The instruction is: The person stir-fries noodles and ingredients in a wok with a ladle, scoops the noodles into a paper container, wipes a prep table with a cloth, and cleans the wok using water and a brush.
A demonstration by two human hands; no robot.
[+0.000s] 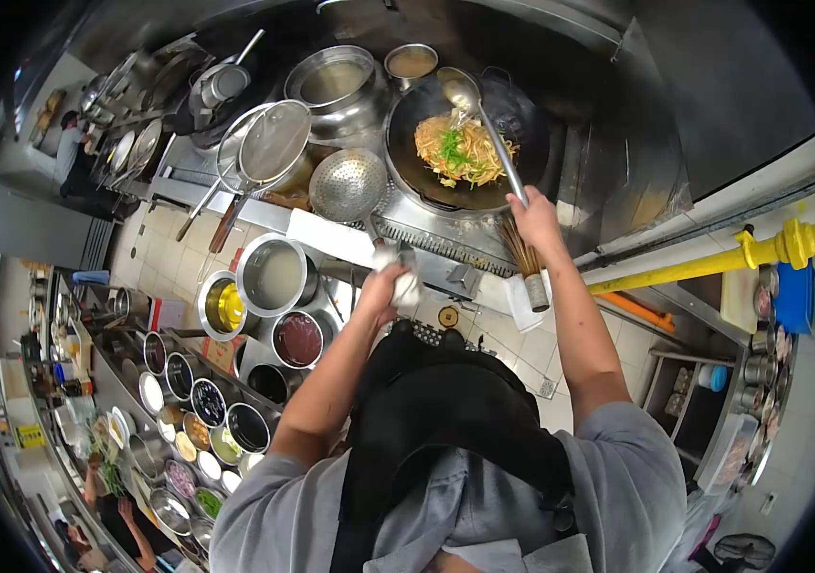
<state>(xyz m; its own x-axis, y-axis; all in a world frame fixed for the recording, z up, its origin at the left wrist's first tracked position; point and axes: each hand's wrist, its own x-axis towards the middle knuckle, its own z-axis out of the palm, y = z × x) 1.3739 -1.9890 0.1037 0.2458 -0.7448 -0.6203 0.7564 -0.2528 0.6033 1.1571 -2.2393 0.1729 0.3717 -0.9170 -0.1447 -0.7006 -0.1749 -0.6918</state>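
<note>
My right hand [535, 220] is closed round the handle of a long metal ladle [498, 143]. The ladle's bowl is over the far side of a black wok [531, 129] on the stove. Noodles [465, 153] topped with chopped greens lie in the wok, below the ladle. In my closed left hand [381, 291] is a white cloth [408, 286], at the stove's front edge. A perforated metal strainer [348, 184] lies left of the wok, its handle running toward that cloth. Whether my left fingers also hold this handle I cannot tell.
A bamboo brush [522, 253] stands near my right wrist. Behind the strainer are a large pot [333, 78] and a mesh sieve [275, 140]. Pots of liquid, including yellow oil [225, 306], stand left of me. A yellow pipe [713, 256] runs along the right. Other people work at left.
</note>
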